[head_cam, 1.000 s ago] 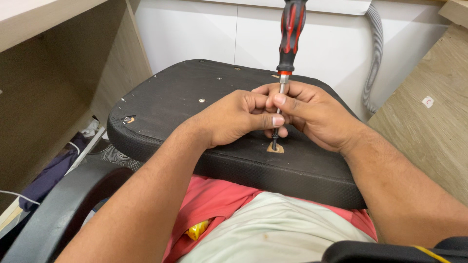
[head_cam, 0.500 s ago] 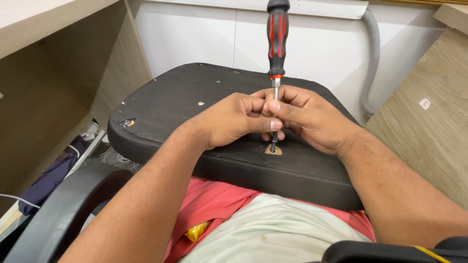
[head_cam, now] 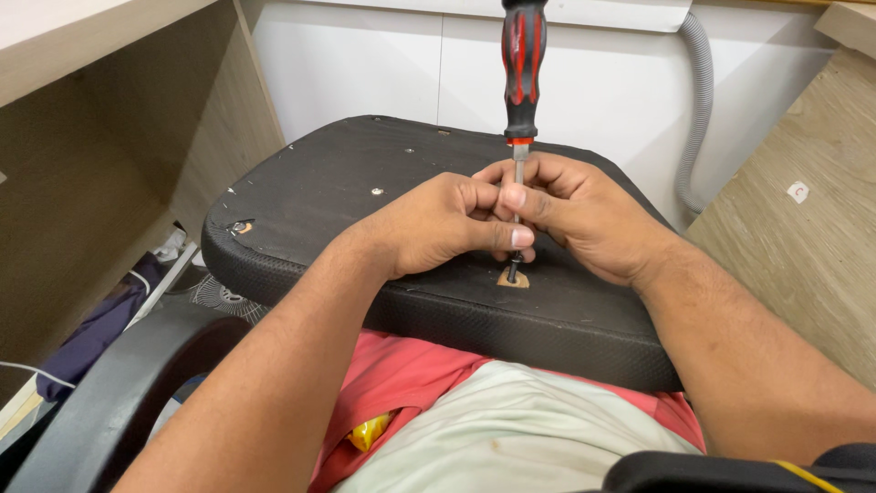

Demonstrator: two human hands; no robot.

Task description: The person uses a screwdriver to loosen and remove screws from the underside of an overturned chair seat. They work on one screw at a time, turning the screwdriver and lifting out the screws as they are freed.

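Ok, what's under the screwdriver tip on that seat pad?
The screwdriver tip sits in a tan cutout in the black seat pad. Any screw is hidden by the tip and the fingers.

To my left stands a light wooden desk panel (head_cam: pixel 100 173), and low beside it I see a dark blue cloth (head_cam: pixel 91 333) lying near a white cable (head_cam: pixel 23 368) on the floor. Ahead of me are white cabinet doors (head_cam: pixel 365 64), with a grey ribbed hose (head_cam: pixel 701 100) running down them on the right, next to a wood-grain board (head_cam: pixel 803 237) bearing a small white sticker (head_cam: pixel 798 192). Nearest me curves a black chair armrest (head_cam: pixel 119 393), and a yellow wrapper (head_cam: pixel 370 429) pokes out by my red shirt (head_cam: pixel 401 374).
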